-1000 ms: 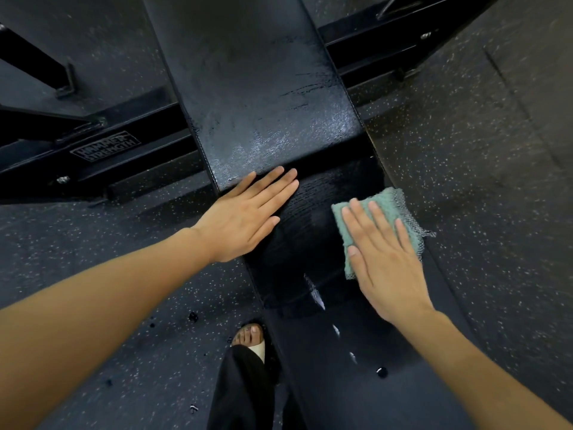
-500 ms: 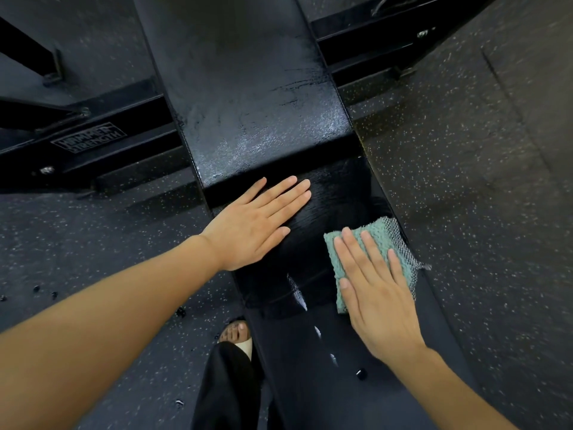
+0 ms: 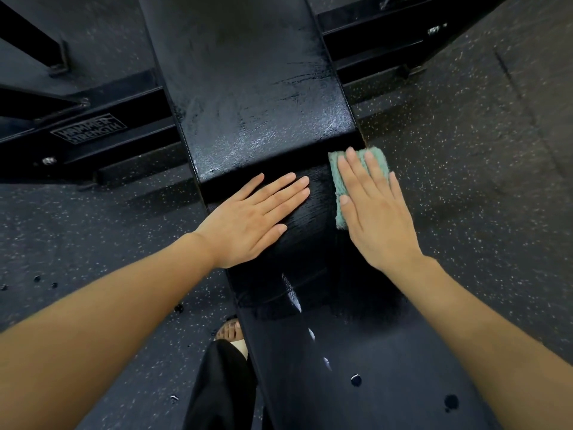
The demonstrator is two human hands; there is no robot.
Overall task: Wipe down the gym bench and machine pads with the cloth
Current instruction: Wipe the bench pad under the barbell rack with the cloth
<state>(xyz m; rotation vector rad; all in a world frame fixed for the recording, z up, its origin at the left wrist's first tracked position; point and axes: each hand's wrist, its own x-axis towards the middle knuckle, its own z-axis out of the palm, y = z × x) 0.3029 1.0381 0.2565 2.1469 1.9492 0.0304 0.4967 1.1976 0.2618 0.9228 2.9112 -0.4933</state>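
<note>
A: What is hard to make out?

B: Most of the cloth (image 3: 339, 193). The right hand (image 3: 376, 212) lies flat over it, fingers straight and close together, pressing it down rather than gripping it, so only a green strip shows along the hand's left side and past the fingertips. Both forearms run off the bottom edge of the view.

A: And where on the bench (image 3: 310, 274) is the cloth?

B: On the lower pad, at its far right corner, right against the step where the raised back pad (image 3: 254, 88) begins (that pad shines with wet streaks). Whether the cloth overhangs the right edge, I cannot tell.

A: The other hand?

B: The left hand (image 3: 251, 218) rests palm down at the left edge of the same pad, fingers extended and nearly together, holding nothing. A dark strip of pad lies bare between the two hands.

A: Any room nearer the person?

B: The near pad is open, with a few white flecks. A sandalled foot (image 3: 230, 332) shows beside its left edge on the speckled floor (image 3: 465, 181).
</note>
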